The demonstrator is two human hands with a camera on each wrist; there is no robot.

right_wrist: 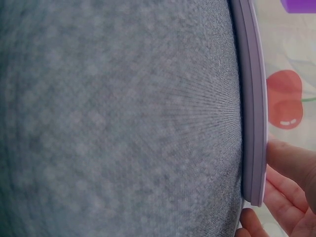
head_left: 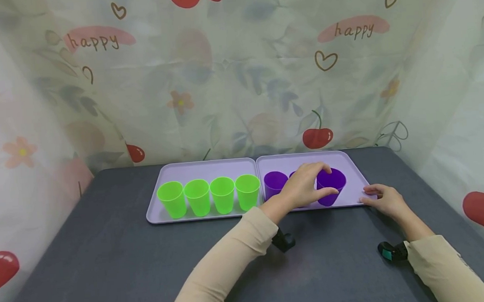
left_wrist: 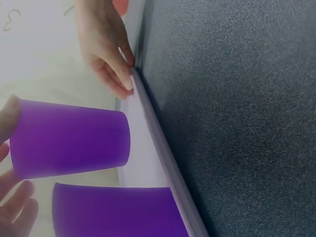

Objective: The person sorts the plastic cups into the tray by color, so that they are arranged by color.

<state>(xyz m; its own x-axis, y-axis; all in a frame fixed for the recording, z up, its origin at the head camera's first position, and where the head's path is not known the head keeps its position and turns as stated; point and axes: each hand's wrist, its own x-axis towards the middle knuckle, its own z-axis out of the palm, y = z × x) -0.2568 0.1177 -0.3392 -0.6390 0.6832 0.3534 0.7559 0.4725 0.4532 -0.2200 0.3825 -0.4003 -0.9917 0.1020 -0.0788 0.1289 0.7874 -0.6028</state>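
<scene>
My left hand holds the rightmost purple cup by its rim, thumb in front and index finger at the back. In the left wrist view the thumb overlaps the cup's rim, the other fingers curve beside it, and a strip of tray shows between base and lip. My right hand grips the front right corner of the right lilac tray. Its thumb lies at the tray's rim in the right wrist view. Another purple cup stands upright at this tray's left; my left hand mostly hides one between.
The left lilac tray adjoins the right one and carries a row of upright green cups. Both trays lie toward the back of the dark cloth-covered table. A printed curtain hangs behind and along both sides.
</scene>
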